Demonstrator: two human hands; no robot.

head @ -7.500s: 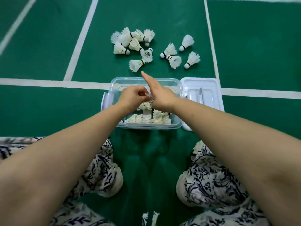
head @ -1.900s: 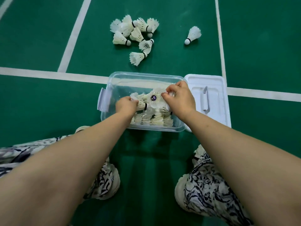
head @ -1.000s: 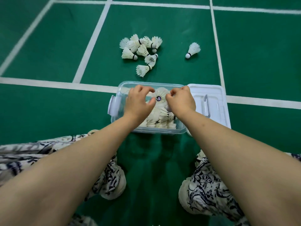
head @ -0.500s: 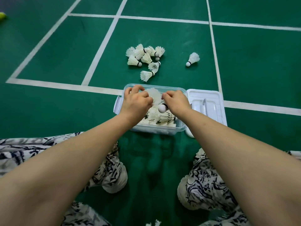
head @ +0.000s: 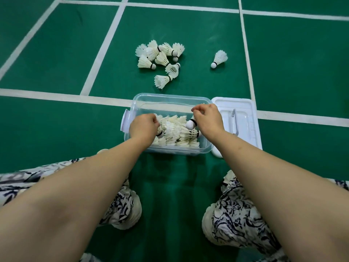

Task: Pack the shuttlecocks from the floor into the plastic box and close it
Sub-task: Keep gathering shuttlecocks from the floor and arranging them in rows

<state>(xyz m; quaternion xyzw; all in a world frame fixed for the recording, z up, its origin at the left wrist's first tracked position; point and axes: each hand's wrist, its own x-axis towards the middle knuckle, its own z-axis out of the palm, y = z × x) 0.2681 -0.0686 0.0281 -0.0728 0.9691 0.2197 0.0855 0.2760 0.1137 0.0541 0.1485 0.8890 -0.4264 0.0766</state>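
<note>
Green court floor [head: 56, 129] with white lines fills the view. Near the middle sits a clear plastic box [head: 170, 100], open on top, with a pile of white shuttlecocks [head: 175, 133] packed in its near half. Its white lid [head: 243, 118] lies flat on the floor, touching the box on the right side. Both hands are over the box. The left hand [head: 144, 128] is curled shut on a shuttlecock with a black band [head: 160, 133] at the left side of the pile. The right hand [head: 206, 119] is closed around a shuttlecock with a round white tip [head: 191, 124], and the tip pokes out to the left of the fingers. Farther away on the floor lies a bunch of loose shuttlecocks [head: 160, 59], some touching each other. One more shuttlecock [head: 219, 58] lies alone to the right of the bunch, well apart from it. Down near the bottom are the person's knees in black and white patterned pants [head: 236, 214].
</note>
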